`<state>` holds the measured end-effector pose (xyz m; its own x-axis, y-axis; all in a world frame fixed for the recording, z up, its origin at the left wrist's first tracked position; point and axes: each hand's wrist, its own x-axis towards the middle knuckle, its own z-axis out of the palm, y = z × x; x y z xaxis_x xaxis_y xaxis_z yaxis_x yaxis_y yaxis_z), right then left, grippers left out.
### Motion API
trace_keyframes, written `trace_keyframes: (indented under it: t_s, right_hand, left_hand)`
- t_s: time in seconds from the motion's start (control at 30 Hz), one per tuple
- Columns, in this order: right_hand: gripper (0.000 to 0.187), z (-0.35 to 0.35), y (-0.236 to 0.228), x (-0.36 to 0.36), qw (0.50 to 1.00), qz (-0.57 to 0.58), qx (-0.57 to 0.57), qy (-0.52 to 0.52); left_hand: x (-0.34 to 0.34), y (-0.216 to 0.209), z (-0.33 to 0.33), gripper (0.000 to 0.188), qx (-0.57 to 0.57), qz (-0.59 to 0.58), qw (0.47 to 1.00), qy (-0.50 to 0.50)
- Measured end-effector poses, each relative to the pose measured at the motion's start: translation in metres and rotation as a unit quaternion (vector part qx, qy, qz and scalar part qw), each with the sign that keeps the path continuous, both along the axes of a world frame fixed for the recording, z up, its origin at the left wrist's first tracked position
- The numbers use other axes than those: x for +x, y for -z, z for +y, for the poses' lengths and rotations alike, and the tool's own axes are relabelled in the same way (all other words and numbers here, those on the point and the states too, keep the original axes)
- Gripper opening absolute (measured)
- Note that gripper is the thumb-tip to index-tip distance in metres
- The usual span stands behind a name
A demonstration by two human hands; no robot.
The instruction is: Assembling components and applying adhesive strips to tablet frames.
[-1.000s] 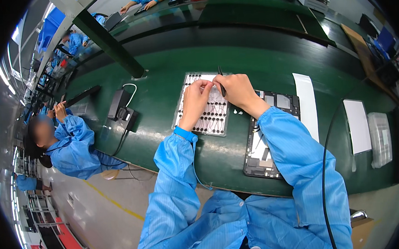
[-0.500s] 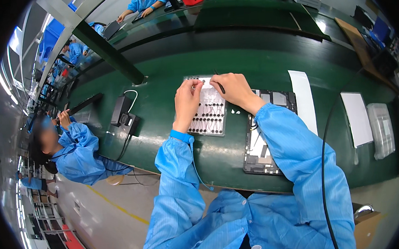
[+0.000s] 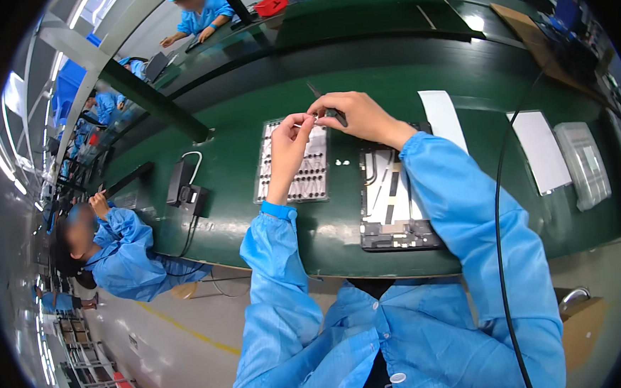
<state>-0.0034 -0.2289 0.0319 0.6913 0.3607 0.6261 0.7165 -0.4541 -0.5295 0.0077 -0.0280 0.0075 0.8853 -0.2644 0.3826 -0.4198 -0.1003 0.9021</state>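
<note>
Far left of the parts tray (image 3: 326, 166) sits one co-worker (image 3: 121, 245); nearer its left, two black boxes (image 3: 179, 181). The single tray lies on the bench, its round black parts uncountable, being partly covered. Over it, the left hand (image 3: 290, 149) has thumb and forefinger together; whether they grip anything cannot be told. The right hand (image 3: 364, 114), above the tray's right edge, is clamped on one slim dark tool (image 3: 340, 117). Right of the tray, in order: two white bits (image 3: 338, 162), one opened device (image 3: 389, 196), one white strip (image 3: 442, 118), one white sheet (image 3: 541, 151), one clear case (image 3: 582, 163).
</note>
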Motion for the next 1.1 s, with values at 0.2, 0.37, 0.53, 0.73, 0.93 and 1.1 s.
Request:
trace_keyframes:
  t_s: [0.2,0.37,0.53,0.73,0.93,1.1]
  right_hand:
    - [0.016,-0.073,-0.027,-0.04,0.993,-0.051,-0.078,0.069]
    - [0.013,-0.115,-0.014,-0.084,0.996,0.015,-0.009,0.084]
    - [0.014,-0.14,0.017,-0.117,0.981,0.143,0.084,0.1]
    - [0.015,-0.137,0.021,-0.117,0.976,0.163,0.101,0.104]
    - [0.028,-0.141,0.026,-0.123,0.954,0.138,-0.022,0.267]
    - [0.034,-0.142,0.042,-0.118,0.962,0.158,0.012,0.221]
  left_hand:
    - [-0.017,-0.03,-0.06,0.019,0.026,0.043,0.992,0.112]
    - [-0.037,-0.031,-0.104,0.017,0.07,0.008,0.986,0.15]
    - [-0.069,-0.036,-0.139,0.011,0.206,-0.172,0.959,0.091]
    - [-0.068,-0.023,-0.139,0.006,0.256,-0.36,0.896,0.037]
    - [-0.064,-0.016,-0.138,0.005,0.247,-0.291,0.924,0.019]
    - [-0.07,-0.013,-0.146,0.013,0.268,-0.151,0.95,0.057]
